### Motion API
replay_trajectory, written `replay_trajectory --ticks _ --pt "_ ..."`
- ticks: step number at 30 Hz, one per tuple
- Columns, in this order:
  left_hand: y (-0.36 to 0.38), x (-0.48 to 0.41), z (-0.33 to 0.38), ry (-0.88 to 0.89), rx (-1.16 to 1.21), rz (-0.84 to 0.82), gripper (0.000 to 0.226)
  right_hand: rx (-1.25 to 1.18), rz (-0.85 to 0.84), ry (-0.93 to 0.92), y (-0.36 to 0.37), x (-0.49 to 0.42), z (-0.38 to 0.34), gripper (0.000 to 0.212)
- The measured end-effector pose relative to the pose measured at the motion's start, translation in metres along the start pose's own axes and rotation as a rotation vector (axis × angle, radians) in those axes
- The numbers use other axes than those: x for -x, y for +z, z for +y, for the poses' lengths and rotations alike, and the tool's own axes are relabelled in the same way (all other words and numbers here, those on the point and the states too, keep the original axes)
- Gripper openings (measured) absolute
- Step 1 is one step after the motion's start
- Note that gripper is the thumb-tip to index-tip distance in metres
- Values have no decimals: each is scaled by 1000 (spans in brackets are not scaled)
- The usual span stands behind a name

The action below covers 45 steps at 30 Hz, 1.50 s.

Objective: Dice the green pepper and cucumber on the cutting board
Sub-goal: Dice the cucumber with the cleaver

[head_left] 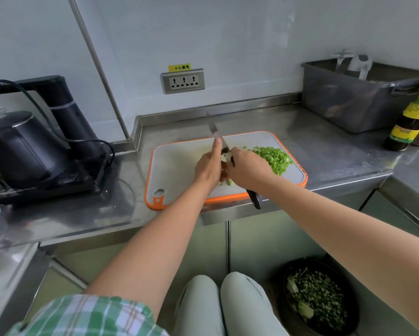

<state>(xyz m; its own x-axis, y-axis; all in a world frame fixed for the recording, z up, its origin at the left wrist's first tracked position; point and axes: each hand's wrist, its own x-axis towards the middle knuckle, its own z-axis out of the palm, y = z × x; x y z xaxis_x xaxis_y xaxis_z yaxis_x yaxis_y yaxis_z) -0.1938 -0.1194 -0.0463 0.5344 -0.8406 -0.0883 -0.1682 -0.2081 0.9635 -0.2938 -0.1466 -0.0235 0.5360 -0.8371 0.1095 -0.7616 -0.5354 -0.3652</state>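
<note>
Cutting board point(174, 163) lies on the counter point(324, 146) — kettle point(16, 146) to its left, tub point(349, 105) and bottle point(412, 117) right.

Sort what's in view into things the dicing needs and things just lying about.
In the job: left hand, right hand, knife, cutting board, diced green pile.
Lying about: kettle, wall socket, grey tub, sauce bottle, floor bin.

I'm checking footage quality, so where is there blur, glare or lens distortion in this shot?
Head view: the knife is motion-blurred toward its tip; the steel counter shows soft glare patches; wide-angle distortion slants the wall seam and bows the counter edge; the diced green pepper looks fairly sharp.
</note>
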Motion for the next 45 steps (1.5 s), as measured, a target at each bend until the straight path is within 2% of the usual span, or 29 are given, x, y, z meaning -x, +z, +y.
replay_trajectory --ticks 2,5,8,12,15,18,22,25,29,32,34,38,40,45 --pt "-2 -4 1 -4 2 35 47 86 32 -84 8 4 -6 16" --pt "-11 -9 -5 -54 63 154 25 17 20 -163 15 4 -10 27" --pt "-21 -11 -9 -148 283 136 30 -217 -18 -113 14 0 -6 35" --pt "-29 -7 -10 -215 395 110 30 -383 22 -96 14 -3 1 64" --pt "-28 -4 -9 -250 445 84 41 -309 -79 -194 19 0 0 51" --pt "-26 -6 -9 -282 505 90 54 -258 -155 -208 31 -1 0 41" --pt "-31 -4 -9 -290 440 123 43 -253 -153 -69 35 -5 3 46" --pt "-36 -4 -12 -314 400 123 44 -262 -162 43 34 -6 9 53" --pt "-37 2 -11 -298 415 105 45 -251 -123 -123 39 -13 3 49" --pt "-34 6 -8 -308 541 64 53 -204 -120 -243 45 -17 -10 48" --pt "-34 9 -7 -316 536 67 52 -204 -132 -187 50 -20 -11 46" --pt "-42 14 -11 -329 362 114 55 -173 -173 3 54 -23 -5 58" --pt "-45 14 -13 -338 350 107 54 -186 -161 32 50 -23 -7 58" --pt "-45 14 -10 -264 312 53 63 -141 -130 -169 50 -26 -23 50"
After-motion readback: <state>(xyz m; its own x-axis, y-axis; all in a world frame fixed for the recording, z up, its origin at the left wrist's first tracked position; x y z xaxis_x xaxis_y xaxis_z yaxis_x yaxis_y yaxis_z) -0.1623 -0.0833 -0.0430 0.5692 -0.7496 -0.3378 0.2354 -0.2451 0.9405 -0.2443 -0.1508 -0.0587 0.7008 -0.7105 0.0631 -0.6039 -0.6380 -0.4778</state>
